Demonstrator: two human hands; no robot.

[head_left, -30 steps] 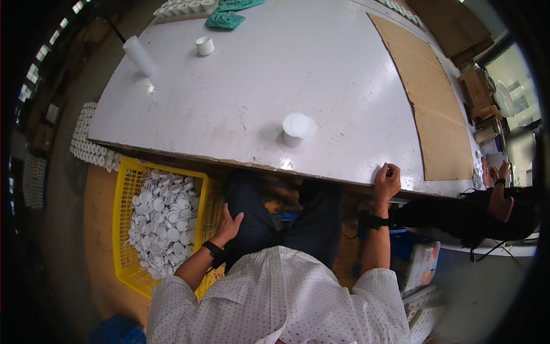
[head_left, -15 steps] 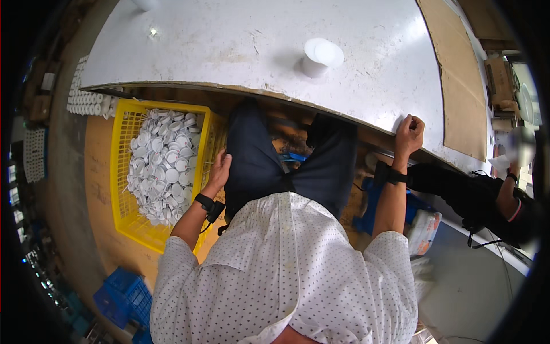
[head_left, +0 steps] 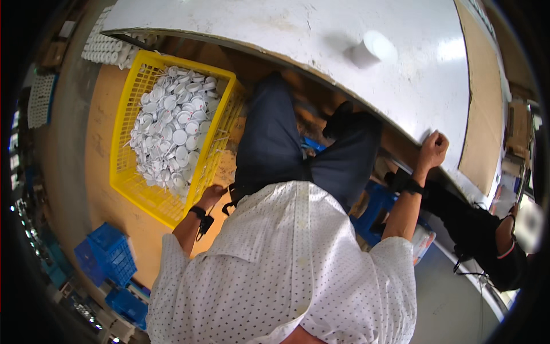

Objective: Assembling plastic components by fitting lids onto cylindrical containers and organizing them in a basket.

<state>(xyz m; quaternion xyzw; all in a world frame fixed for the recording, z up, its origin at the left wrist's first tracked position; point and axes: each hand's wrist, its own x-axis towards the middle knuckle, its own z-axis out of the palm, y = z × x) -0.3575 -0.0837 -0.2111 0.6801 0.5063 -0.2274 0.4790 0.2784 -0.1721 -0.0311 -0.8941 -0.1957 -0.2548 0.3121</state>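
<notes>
My left hand hangs low by my left hip, close to the near right side of a yellow plastic basket. Its fingers look loosely extended, and I see nothing in them. A heap of small white round pieces with thin stems fills much of the basket. My right hand rests at the near edge of the white table, with its fingers curled in and no object showing. Farther in on the tabletop stands a white cup-like cylinder, apart from both hands.
A brown cardboard sheet covers the table's right end. Blue crates stand on the floor at lower left. Rows of white cylinders lie beyond the basket. At right, another person's dark-clothed arm shows.
My left hand has moved back from beside my thigh toward my hip. My right hand stays at the table edge. The whole view has shifted and turned with my head.
</notes>
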